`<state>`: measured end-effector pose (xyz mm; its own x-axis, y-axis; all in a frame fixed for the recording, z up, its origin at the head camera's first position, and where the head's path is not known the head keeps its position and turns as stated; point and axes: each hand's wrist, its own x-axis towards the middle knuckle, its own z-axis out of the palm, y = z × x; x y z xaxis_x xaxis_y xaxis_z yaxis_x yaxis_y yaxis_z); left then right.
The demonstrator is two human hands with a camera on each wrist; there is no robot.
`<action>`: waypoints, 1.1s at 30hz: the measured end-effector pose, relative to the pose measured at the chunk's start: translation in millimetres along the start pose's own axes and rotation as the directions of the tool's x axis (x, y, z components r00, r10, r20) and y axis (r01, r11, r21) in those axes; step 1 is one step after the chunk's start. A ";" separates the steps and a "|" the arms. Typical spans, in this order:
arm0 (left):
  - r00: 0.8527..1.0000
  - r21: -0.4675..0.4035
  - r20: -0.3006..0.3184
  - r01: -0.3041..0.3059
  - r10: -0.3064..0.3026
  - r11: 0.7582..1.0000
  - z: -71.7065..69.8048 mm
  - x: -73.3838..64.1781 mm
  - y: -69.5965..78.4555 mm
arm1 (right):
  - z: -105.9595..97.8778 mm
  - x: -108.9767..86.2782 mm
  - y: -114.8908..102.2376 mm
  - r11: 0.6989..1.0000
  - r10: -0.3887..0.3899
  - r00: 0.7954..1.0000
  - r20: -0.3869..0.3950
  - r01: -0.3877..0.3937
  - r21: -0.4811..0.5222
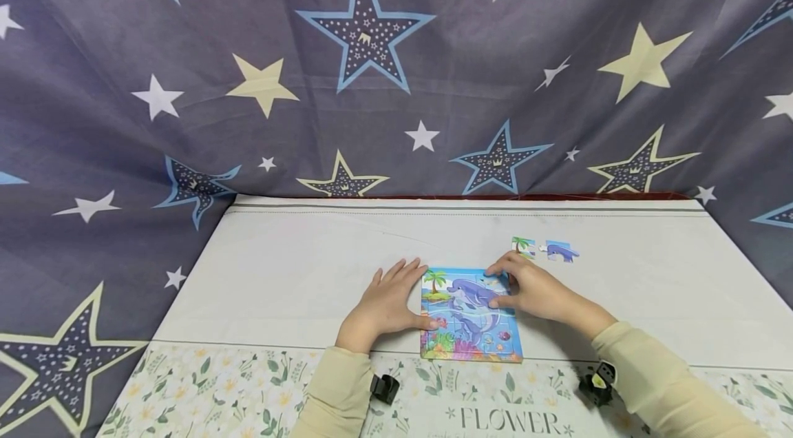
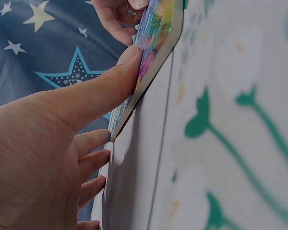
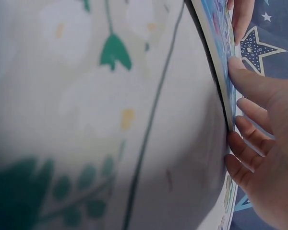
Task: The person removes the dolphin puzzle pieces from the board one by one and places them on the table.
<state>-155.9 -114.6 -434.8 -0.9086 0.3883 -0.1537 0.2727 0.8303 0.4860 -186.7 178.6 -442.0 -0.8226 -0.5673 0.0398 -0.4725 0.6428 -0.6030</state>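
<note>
A square jigsaw puzzle [image 1: 461,350] with a dolphin picture lies near the middle of the table's front part. At its left side, my left hand [image 1: 385,304] has its fingers spread on the tabletop and its thumb [image 2: 127,62] on the puzzle's face. My right hand [image 1: 535,290] reaches over the upper right corner, thumb and forefinger touching the picture a short way apart. Its other fingers [image 3: 247,148] bend loosely by the puzzle's right edge. Part of the corner is hidden beneath this hand. Behind it lie a palm-tree piece [image 1: 522,245] and a dolphin piece [image 1: 560,252].
The white table [image 1: 297,266] has a floral-printed front strip [image 1: 229,383] with the word FLOWER on it. A grey curtain [image 1: 396,121] with stars hangs behind the table's far edge and along its sides. Each wrist wears a small black camera [image 1: 385,388].
</note>
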 end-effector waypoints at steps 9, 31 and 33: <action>1.000 -0.004 0.002 -0.001 0.001 1.000 0.1 0.3 -0.3 | 0.3 3.5 -0.3 0.999 -0.019 1.000 -0.002 0.019 -0.030; 1.000 0.005 -0.004 0.006 -0.006 1.000 -0.1 -0.1 0.6 | 0.0 4.4 -8.4 0.995 -0.019 1.000 -0.007 0.019 -0.097; 1.000 0.005 -0.004 0.007 -0.007 1.000 -0.4 -0.2 1.0 | -0.1 4.6 -8.5 0.995 -0.012 1.000 -0.007 0.011 -0.101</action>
<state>-155.6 -113.9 -434.0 -0.9118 0.3811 -0.1531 0.2681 0.8348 0.4809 -186.5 170.6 -436.6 -0.8190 -0.5713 0.0525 -0.5112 0.6851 -0.5190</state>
